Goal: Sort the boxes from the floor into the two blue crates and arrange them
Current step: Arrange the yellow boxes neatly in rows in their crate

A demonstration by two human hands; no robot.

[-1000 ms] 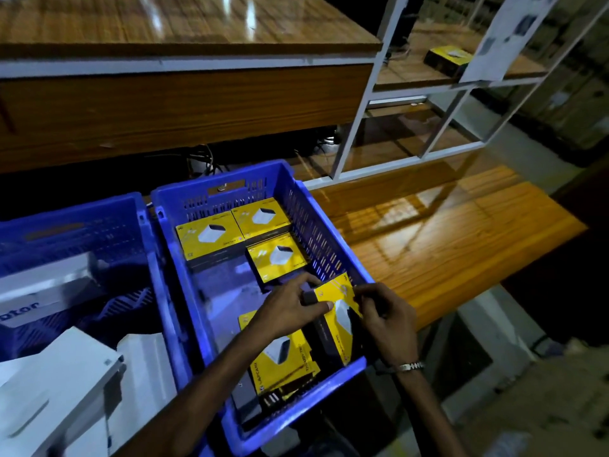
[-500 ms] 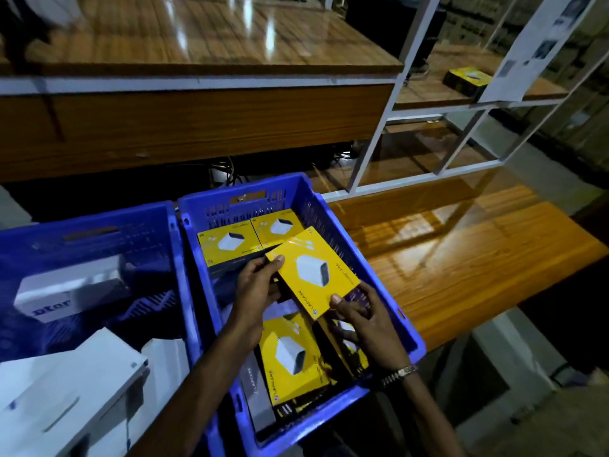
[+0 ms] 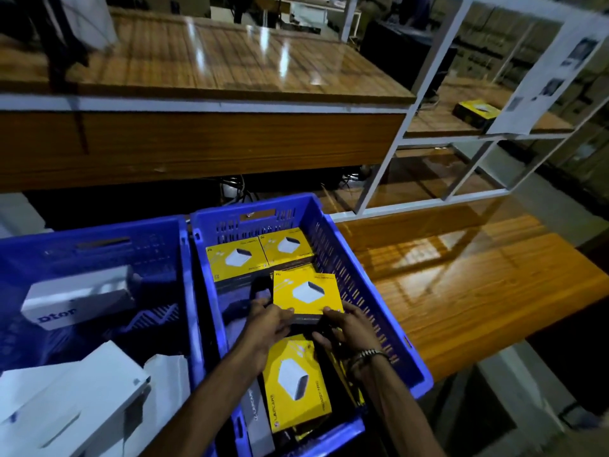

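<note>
1. head view, hands: we see our left hand (image 3: 267,319) gripping the near left corner of a yellow box (image 3: 305,292), fingers curled at its edge; our right hand (image 3: 350,328) grips the near right corner of the same box, thumb on top; a metal wristband (image 3: 369,354) sits on the right wrist; the held box is face up and roughly level inside the right crate (image 3: 379,298), just in front of the back row.

2. head view, counts: we count two blue crates side by side, touching along their long walls; in the right crate we count four yellow boxes face up: two at the back, the back left box (image 3: 234,257) and the back right box (image 3: 287,245) set edge to edge, the held one, and a near box (image 3: 296,382) under our forearms; a grey box (image 3: 258,420) lies on its side just left of the near one; more yellow edges show under our right wrist, how many we cannot tell.

3. head view, left crate (image 3: 99,235): it holds white boxes; one white box with blue lettering (image 3: 79,296) leans toward the back; two or three larger white boxes (image 3: 82,407) are piled at the near end, the exact number unclear.

4. head view, surroundings: a wooden bench (image 3: 461,291) lies right of the crates; a wooden table top (image 3: 214,57) stands beyond; another yellow box (image 3: 476,112) rests on a far shelf beside a hanging printed sheet (image 3: 543,84).
</note>
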